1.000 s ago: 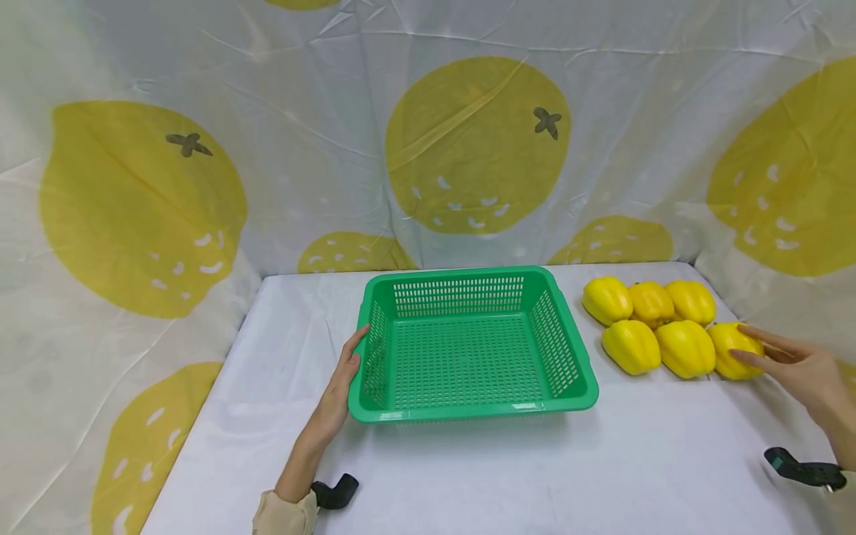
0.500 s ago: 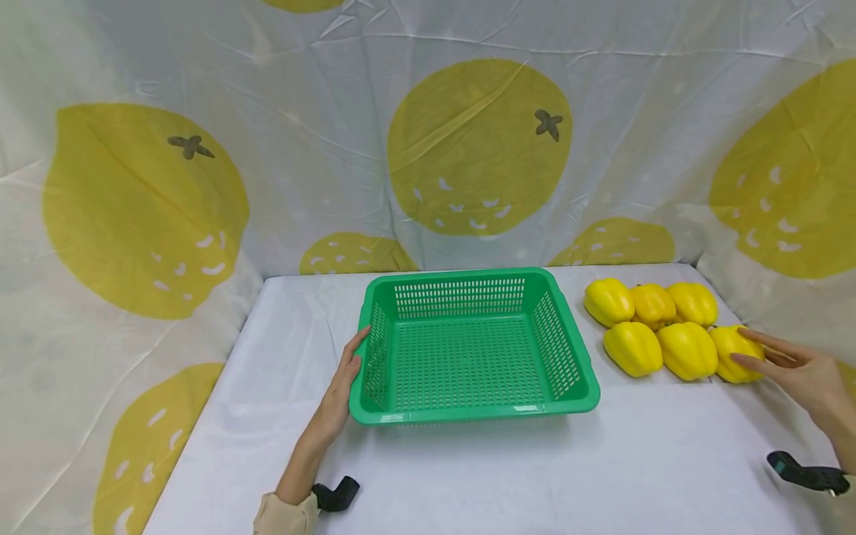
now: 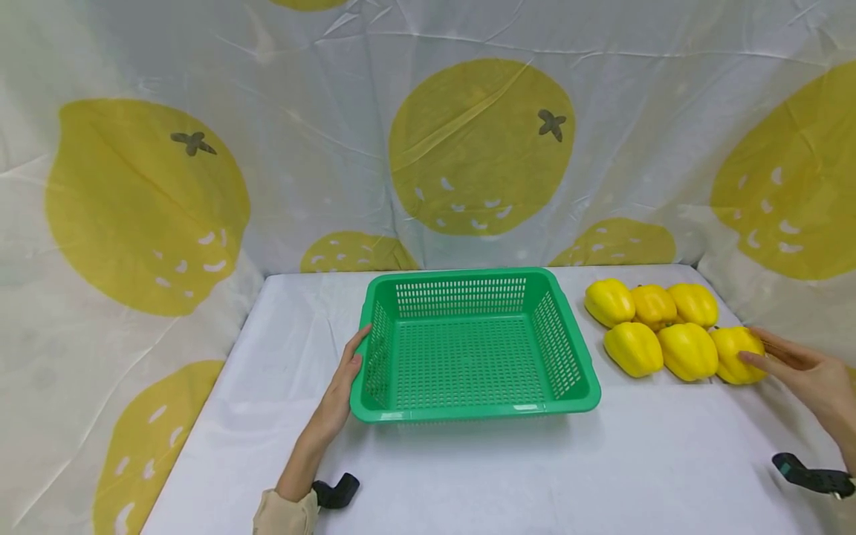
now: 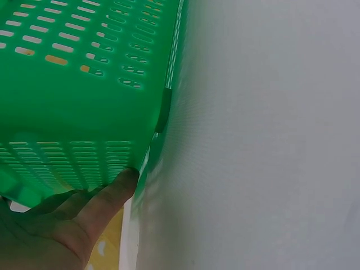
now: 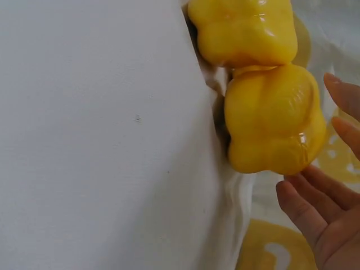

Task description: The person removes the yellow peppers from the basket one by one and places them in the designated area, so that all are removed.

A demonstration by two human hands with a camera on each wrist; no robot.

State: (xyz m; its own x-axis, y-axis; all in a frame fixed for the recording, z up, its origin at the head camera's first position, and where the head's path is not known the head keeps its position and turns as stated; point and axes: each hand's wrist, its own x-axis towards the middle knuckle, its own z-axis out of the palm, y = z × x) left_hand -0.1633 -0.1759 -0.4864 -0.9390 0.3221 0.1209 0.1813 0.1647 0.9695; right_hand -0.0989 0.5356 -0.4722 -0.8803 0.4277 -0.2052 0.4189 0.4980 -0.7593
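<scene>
A green plastic basket [image 3: 461, 414] with slotted walls sits on the white cloth, its floor bare. My left hand [image 3: 336, 401] lies along the basket's left side, fingers extended against the outer wall; in the left wrist view its fingers [image 4: 109, 199] touch the slotted side near the bottom. Several yellow bell peppers stand in two rows to the basket's right. My right hand [image 3: 812, 379] is beside the front row's rightmost pepper [image 3: 737, 355]. In the right wrist view its spread fingers surround that bell pepper [image 5: 273, 121] loosely, with a gap showing at the upper fingertips.
A back-row bell pepper [image 3: 608, 302] is close to the basket's right rim. A curtain [image 3: 321, 148] printed with lemons hangs behind the table [image 3: 468, 475] and at both sides. A black wrist device [image 3: 337, 492] is by my left sleeve.
My right hand has drawn slightly to the right, its fingertips moving back from the top of the pepper. My left hand, the basket and the peppers stay in place.
</scene>
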